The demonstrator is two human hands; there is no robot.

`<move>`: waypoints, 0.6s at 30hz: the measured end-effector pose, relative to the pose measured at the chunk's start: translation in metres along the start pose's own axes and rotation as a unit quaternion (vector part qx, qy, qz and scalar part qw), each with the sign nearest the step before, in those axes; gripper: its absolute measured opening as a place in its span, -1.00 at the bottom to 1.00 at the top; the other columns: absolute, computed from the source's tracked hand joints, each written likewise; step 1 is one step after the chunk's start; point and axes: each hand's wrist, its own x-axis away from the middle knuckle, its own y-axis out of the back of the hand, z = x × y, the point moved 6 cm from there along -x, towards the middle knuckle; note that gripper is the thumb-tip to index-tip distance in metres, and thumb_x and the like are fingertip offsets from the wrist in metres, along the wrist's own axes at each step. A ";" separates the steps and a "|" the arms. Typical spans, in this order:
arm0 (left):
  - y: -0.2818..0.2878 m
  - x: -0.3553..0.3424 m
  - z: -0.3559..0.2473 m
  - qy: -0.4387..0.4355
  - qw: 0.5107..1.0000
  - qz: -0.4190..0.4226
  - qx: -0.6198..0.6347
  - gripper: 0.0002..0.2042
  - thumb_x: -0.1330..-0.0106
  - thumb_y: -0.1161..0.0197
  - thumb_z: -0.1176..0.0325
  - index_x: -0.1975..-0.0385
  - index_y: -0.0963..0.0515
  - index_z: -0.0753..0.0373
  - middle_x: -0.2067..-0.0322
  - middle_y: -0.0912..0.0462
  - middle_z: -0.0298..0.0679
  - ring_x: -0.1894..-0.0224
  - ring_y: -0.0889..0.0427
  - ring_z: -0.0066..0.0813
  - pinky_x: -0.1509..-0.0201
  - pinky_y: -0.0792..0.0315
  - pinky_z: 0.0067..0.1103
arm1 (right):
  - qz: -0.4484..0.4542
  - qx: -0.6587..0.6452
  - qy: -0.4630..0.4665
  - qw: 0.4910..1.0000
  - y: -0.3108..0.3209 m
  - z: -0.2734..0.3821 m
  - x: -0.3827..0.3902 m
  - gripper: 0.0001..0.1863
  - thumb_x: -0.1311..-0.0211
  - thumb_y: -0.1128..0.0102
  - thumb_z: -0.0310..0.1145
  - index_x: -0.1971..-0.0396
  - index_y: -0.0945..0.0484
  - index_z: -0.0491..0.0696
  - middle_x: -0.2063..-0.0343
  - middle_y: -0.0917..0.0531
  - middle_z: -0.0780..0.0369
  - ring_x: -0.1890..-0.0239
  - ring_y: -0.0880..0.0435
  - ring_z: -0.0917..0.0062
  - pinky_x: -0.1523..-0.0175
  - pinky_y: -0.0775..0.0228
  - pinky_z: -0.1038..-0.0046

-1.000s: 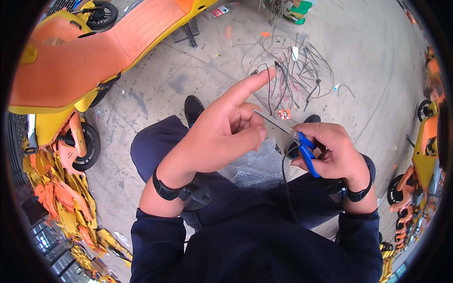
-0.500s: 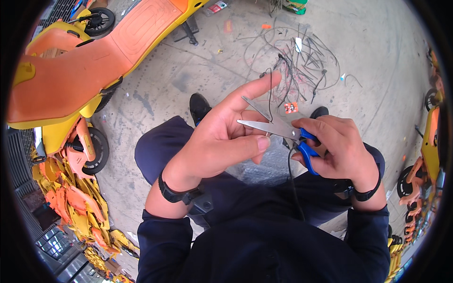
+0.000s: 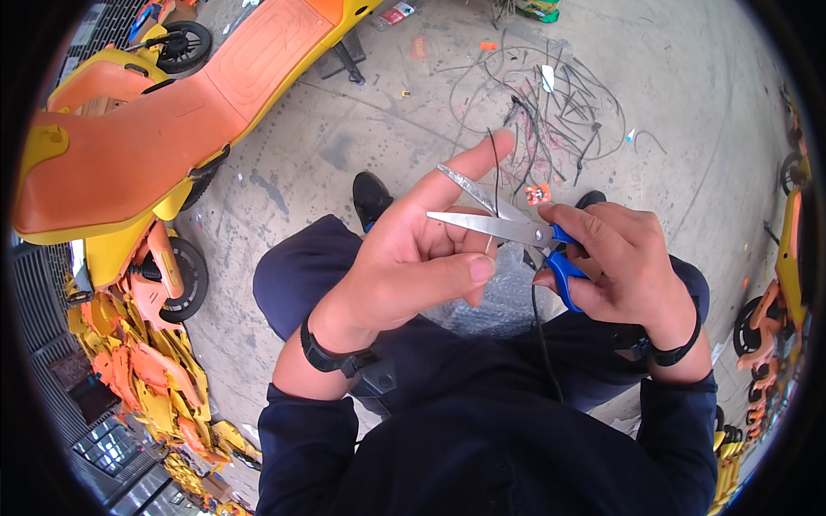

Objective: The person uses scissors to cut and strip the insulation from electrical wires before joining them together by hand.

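Note:
My right hand (image 3: 619, 258) grips blue-handled scissors (image 3: 525, 230), fingers in the loops. Their metal blades point left, partly apart, with a thin black cable (image 3: 496, 168) between them. My left hand (image 3: 422, 249) is close beside the blades, its index finger stretched out past the cable and its thumb and other fingers curled around the cable's lower part; the exact grip is partly hidden. A short pale wire end shows by the left fingertips. Black cable (image 3: 540, 331) also hangs below the scissors over my lap.
A tangle of dark cables (image 3: 559, 103) lies on the concrete floor ahead, with an orange label (image 3: 537, 194) nearby. Clear plastic wrapping (image 3: 495, 301) sits between my knees. An orange-and-yellow vehicle body (image 3: 129, 172) stands left, above heaped panels (image 3: 155, 370). More vehicles line the right.
The scissor blades have come closer together around the cable. The cable's upper end stands straighter, where before it bent over the index finger. The whole view has shifted slightly.

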 end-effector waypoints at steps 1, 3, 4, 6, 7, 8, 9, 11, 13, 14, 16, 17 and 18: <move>-0.001 0.000 -0.001 -0.008 1.000 0.019 -0.004 -0.22 -0.18 -0.12 0.61 -0.40 0.10 0.21 0.54 -0.43 -0.37 0.53 -0.42 -0.70 0.39 -0.37 -0.74 | -0.001 0.000 0.000 1.000 -0.001 -0.001 0.001 -0.50 0.21 -0.43 -0.36 0.16 -0.55 -0.17 0.67 -0.50 0.25 0.65 -0.52 0.40 0.55 -0.34 0.45; -0.006 0.001 -0.001 -0.016 0.999 0.039 -0.007 -0.21 -0.18 -0.12 0.62 -0.40 0.13 0.21 0.55 -0.42 -0.37 0.54 -0.41 -0.70 0.39 -0.37 -0.74 | -0.029 -0.018 -0.056 0.998 0.000 -0.014 0.004 -0.50 0.19 -0.44 -0.35 0.15 -0.54 -0.18 0.69 -0.48 0.23 0.68 -0.49 0.40 0.57 -0.32 0.46; -0.011 0.003 0.001 -0.011 0.999 0.035 0.011 -0.20 -0.18 -0.11 0.62 -0.40 0.15 0.21 0.55 -0.42 -0.36 0.55 -0.40 -0.68 0.40 -0.35 -0.75 | -0.045 -0.010 -0.032 0.998 0.005 -0.017 0.002 -0.48 0.18 -0.47 -0.35 0.14 -0.53 -0.18 0.71 -0.45 0.22 0.70 -0.47 0.41 0.58 -0.30 0.48; -0.009 0.003 0.001 -0.019 0.999 0.020 0.028 -0.19 -0.18 -0.11 0.61 -0.41 0.17 0.19 0.55 -0.42 -0.33 0.55 -0.43 -0.65 0.45 -0.30 -0.76 | -0.046 -0.025 -0.029 0.998 0.008 -0.017 0.002 -0.48 0.19 -0.48 -0.36 0.14 -0.53 -0.18 0.70 -0.45 0.22 0.70 -0.47 0.42 0.57 -0.30 0.49; -0.006 0.003 0.002 -0.019 0.999 0.020 0.028 -0.19 -0.18 -0.11 0.61 -0.41 0.17 0.19 0.55 -0.42 -0.33 0.55 -0.43 -0.65 0.45 -0.30 -0.76 | -0.046 -0.039 -0.026 0.998 0.009 -0.018 0.003 -0.48 0.19 -0.49 -0.37 0.14 -0.53 -0.17 0.70 -0.44 0.22 0.70 -0.46 0.42 0.57 -0.30 0.49; -0.004 0.003 0.003 -0.017 0.999 0.016 0.033 -0.20 -0.19 -0.12 0.60 -0.40 0.17 0.19 0.56 -0.42 -0.33 0.54 -0.44 -0.64 0.45 -0.30 -0.75 | -0.047 -0.057 -0.030 0.997 0.009 -0.019 0.005 -0.48 0.22 -0.50 -0.39 0.16 -0.54 -0.18 0.70 -0.45 0.22 0.70 -0.45 0.44 0.56 -0.30 0.52; -0.002 0.002 0.003 -0.013 0.999 0.013 0.038 -0.20 -0.19 -0.13 0.59 -0.40 0.16 0.20 0.56 -0.42 -0.33 0.54 -0.45 -0.63 0.45 -0.30 -0.75 | -0.047 -0.056 -0.030 0.997 0.010 -0.019 0.005 -0.48 0.22 -0.50 -0.39 0.16 -0.54 -0.18 0.70 -0.45 0.22 0.70 -0.45 0.44 0.56 -0.30 0.52; -0.004 0.001 0.004 0.000 0.999 0.010 0.049 -0.21 -0.20 -0.15 0.57 -0.40 0.14 0.20 0.55 -0.43 -0.33 0.52 -0.47 -0.63 0.46 -0.30 -0.75 | -0.022 -0.084 -0.022 0.996 0.008 -0.017 0.004 -0.49 0.22 -0.49 -0.40 0.16 -0.54 -0.19 0.67 -0.48 0.22 0.69 -0.46 0.44 0.57 -0.29 0.52; -0.004 0.000 0.006 0.013 0.998 0.006 0.061 -0.21 -0.20 -0.17 0.55 -0.40 0.13 0.21 0.54 -0.45 -0.32 0.51 -0.49 -0.63 0.46 -0.30 -0.75 | -0.001 -0.100 -0.027 0.995 0.007 -0.015 0.003 -0.49 0.22 -0.49 -0.40 0.16 -0.54 -0.19 0.65 -0.50 0.22 0.68 -0.47 0.44 0.57 -0.30 0.53; -0.004 -0.001 0.007 0.021 0.998 0.012 0.058 -0.22 -0.21 -0.19 0.54 -0.39 0.11 0.22 0.53 -0.47 -0.32 0.50 -0.50 -0.63 0.46 -0.30 -0.74 | 0.019 -0.115 -0.033 0.993 0.004 -0.013 0.002 -0.49 0.22 -0.49 -0.40 0.16 -0.54 -0.19 0.63 -0.52 0.22 0.67 -0.49 0.45 0.57 -0.31 0.53; -0.006 -0.002 0.008 0.028 0.998 0.017 0.054 -0.22 -0.21 -0.20 0.52 -0.39 0.10 0.23 0.52 -0.49 -0.31 0.49 -0.51 -0.63 0.46 -0.30 -0.74 | 0.023 -0.129 -0.030 0.991 -0.001 -0.010 0.003 -0.49 0.21 -0.49 -0.39 0.16 -0.54 -0.19 0.61 -0.54 0.23 0.66 -0.50 0.47 0.57 -0.33 0.54; -0.006 -0.003 0.007 0.014 0.999 -0.003 0.045 -0.19 -0.18 -0.20 0.50 -0.38 0.15 0.30 0.57 -0.49 -0.25 0.57 -0.46 -0.62 0.53 -0.20 -0.76 | 0.026 -0.143 -0.027 0.989 -0.002 -0.009 0.003 -0.50 0.20 -0.48 -0.38 0.16 -0.54 -0.19 0.59 -0.55 0.23 0.65 -0.52 0.48 0.56 -0.35 0.54; -0.005 -0.004 0.006 -0.001 0.999 -0.024 0.036 -0.16 -0.15 -0.20 0.47 -0.37 0.20 0.38 0.62 -0.50 -0.19 0.64 -0.41 -0.61 0.60 -0.11 -0.77 | 0.030 -0.140 -0.026 0.989 -0.002 -0.008 0.004 -0.50 0.18 -0.48 -0.37 0.16 -0.54 -0.18 0.57 -0.57 0.24 0.63 -0.53 0.51 0.55 -0.38 0.56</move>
